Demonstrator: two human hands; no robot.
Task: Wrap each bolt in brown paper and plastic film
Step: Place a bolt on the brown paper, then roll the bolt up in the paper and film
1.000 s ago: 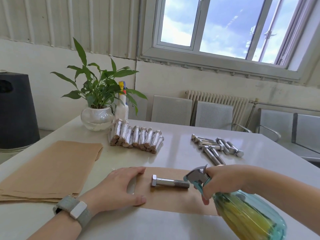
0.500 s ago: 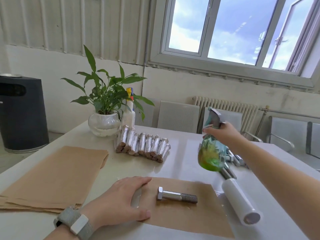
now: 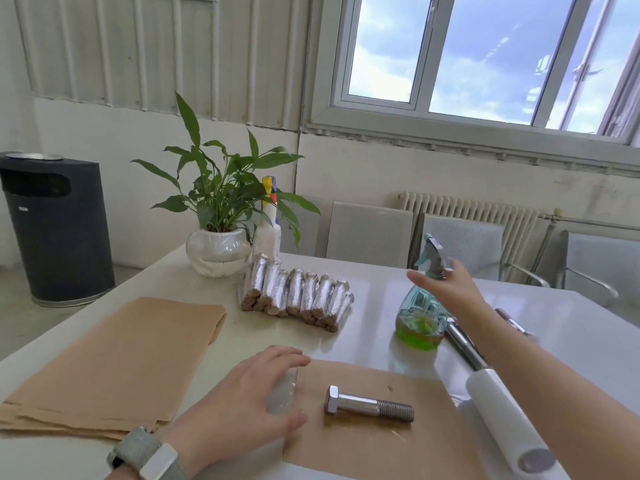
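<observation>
Spray bottle [image 3: 423, 313] was held tilted low over the sheet near the bolt a second ago, then lifted across mid-air, now stands upright on the table beyond the sheet's far right corner. Right hand [image 3: 450, 289] gripped its trigger head before; now fingers are spread loose by the neck, grip released. Film roll [image 3: 502, 414] has come into view at right.

A steel hex-head bolt [image 3: 369, 405] lies on a brown paper sheet [image 3: 374, 441] on the white counter [image 3: 381, 306]. The left hand [image 3: 242, 400] rests flat on the sheet's left edge. The right hand [image 3: 450, 289], fingers spread, is beside the neck of a teal spray bottle of green liquid [image 3: 420, 317] standing upright. A white film roll [image 3: 502, 417] lies right of the sheet. Silver-wrapped bolts [image 3: 298, 296] lie in a row near a stack of brown paper [image 3: 121, 362].
</observation>
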